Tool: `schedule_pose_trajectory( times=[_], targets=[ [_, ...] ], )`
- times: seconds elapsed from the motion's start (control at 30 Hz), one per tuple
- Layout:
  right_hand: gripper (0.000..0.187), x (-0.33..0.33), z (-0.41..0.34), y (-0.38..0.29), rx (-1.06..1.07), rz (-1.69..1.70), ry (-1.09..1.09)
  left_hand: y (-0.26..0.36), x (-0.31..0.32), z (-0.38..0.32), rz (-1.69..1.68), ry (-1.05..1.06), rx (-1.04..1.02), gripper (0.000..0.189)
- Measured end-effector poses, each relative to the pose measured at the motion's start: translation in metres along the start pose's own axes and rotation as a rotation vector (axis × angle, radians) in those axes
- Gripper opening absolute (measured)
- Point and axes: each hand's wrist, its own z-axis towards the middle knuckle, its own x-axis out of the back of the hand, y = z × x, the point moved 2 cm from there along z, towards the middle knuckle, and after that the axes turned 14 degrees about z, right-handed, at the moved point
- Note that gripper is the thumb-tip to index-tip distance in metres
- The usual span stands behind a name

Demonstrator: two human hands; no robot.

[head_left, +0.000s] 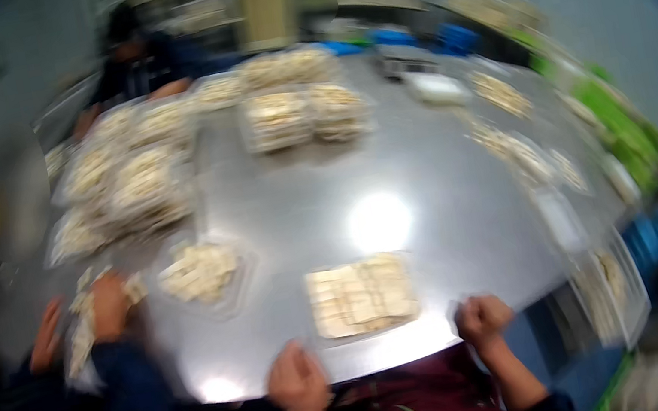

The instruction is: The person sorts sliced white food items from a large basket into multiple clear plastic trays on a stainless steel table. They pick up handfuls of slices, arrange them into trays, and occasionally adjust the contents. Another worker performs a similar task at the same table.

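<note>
My left hand is curled into a fist at the near edge of the steel table, with nothing visible in it. At the same edge, further right, my right hand is also curled closed, and I see nothing held. Between and just beyond my hands lies a clear plastic tray filled with pale, flat food pieces set in overlapping rows. Neither hand touches it. To the left, another clear tray holds a loose heap of similar pieces. Blur hides finer detail.
At the left, a co-worker's hands are over pale pieces. Stacked filled trays stand behind them, with more stacks at the back centre. Another person sits at the far left. A scale and a white container stand back right.
</note>
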Motion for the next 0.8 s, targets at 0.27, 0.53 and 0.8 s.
schedule_pose_trajectory(
  times=[0.27,0.53,0.8],
  targets=[
    [0.026,-0.014,-0.001,-0.002,0.111,-0.030,0.084,-0.017,0.017,-0.014,0.111,0.074,-0.247,0.015],
    [0.024,-0.012,-0.013,0.018,0.099,0.171,0.157,0.043,0.042,-0.023,0.052,0.260,-0.588,0.020],
    [0.021,0.058,-0.092,0.074,-0.097,0.251,0.101,0.135,-0.071,-0.096,-0.363,-0.801,-1.130,0.036]
  ],
)
